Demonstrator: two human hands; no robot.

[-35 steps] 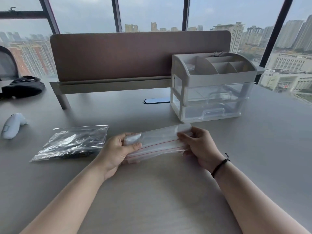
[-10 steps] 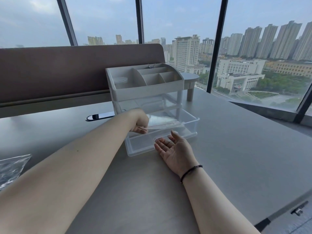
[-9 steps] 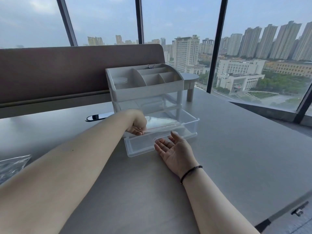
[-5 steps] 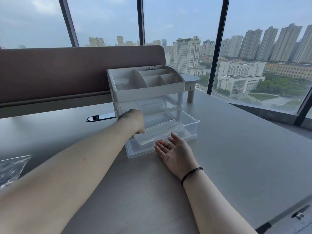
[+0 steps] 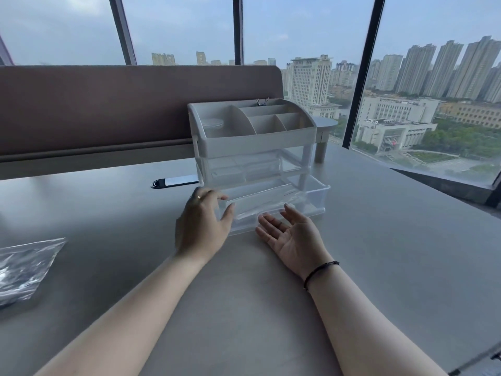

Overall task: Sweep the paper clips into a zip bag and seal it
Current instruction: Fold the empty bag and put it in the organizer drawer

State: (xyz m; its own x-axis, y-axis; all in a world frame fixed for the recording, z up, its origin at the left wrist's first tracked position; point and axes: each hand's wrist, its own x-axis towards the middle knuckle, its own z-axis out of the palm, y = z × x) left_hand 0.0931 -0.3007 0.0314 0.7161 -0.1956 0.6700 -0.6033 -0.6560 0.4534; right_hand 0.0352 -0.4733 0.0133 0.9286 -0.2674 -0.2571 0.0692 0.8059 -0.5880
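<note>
A clear zip bag (image 5: 260, 198) lies inside the pulled-out bottom drawer (image 5: 318, 196) of a grey desk organizer (image 5: 252, 142). My left hand (image 5: 202, 226) hovers at the drawer's front left corner with relaxed fingers and holds nothing. Palm up on the desk, my right hand (image 5: 294, 236) rests just in front of the drawer with straight fingers, holding nothing. A second clear bag with dark contents (image 5: 24, 267) lies at the far left edge of the desk.
The grey desk (image 5: 379, 253) runs to a window on the right. A brown divider panel (image 5: 108, 109) stands behind the organizer. A cable slot (image 5: 173, 182) sits left of the organizer. The organizer's upper drawer is closed.
My left hand let go of the zip bag, left it in the drawer and drew back toward me. My right hand stayed palm up in front of the drawer.
</note>
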